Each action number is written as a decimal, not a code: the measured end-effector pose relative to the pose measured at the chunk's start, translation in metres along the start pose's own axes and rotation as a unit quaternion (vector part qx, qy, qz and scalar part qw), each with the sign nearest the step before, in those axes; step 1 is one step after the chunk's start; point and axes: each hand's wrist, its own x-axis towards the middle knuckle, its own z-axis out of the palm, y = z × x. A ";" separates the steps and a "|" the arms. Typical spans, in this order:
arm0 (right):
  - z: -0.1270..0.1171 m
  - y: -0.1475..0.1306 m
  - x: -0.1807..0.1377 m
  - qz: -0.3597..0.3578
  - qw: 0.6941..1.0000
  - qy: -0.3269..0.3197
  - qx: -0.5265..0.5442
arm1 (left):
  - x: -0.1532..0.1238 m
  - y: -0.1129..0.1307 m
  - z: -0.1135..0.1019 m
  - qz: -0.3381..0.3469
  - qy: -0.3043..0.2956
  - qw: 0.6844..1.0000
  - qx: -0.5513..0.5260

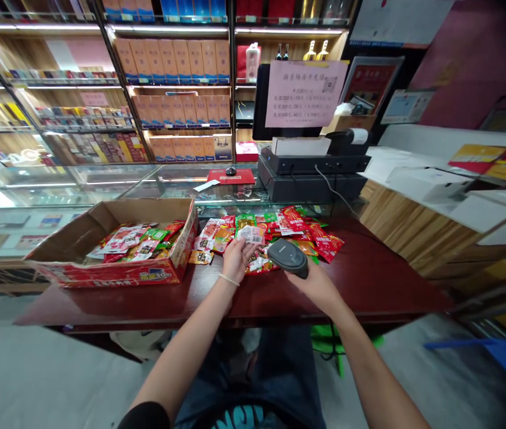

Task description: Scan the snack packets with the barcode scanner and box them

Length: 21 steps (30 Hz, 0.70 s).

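My left hand (236, 256) is closed on a small pale snack packet (252, 234), held up above the dark red table (369, 280). My right hand (313, 283) grips a dark grey barcode scanner (287, 257), its head turned toward the packet. Right behind both hands lies a pile of red, green and orange snack packets (297, 229) spread on the table. An open cardboard box (114, 238) with more packets sits to the left of my left hand.
A cash register with a monitor and pink notice (306, 95) stands behind the pile, on a glass counter (101, 179). Shelves of boxed goods (177, 59) fill the back wall. A wooden counter (414, 232) runs along the right. A red mouse pad with a mouse (230, 174) lies on the glass.
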 end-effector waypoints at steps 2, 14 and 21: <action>-0.001 -0.005 0.001 0.001 1.000 0.007 -0.002 | -0.002 0.003 0.001 0.004 0.008 1.000 0.020; -0.006 -0.022 0.013 0.011 1.000 0.003 -0.001 | -0.018 0.165 -0.018 0.279 -0.014 0.834 0.475; 0.000 -0.025 0.021 0.010 1.000 0.004 0.006 | -0.018 0.246 -0.078 0.341 0.186 0.435 0.813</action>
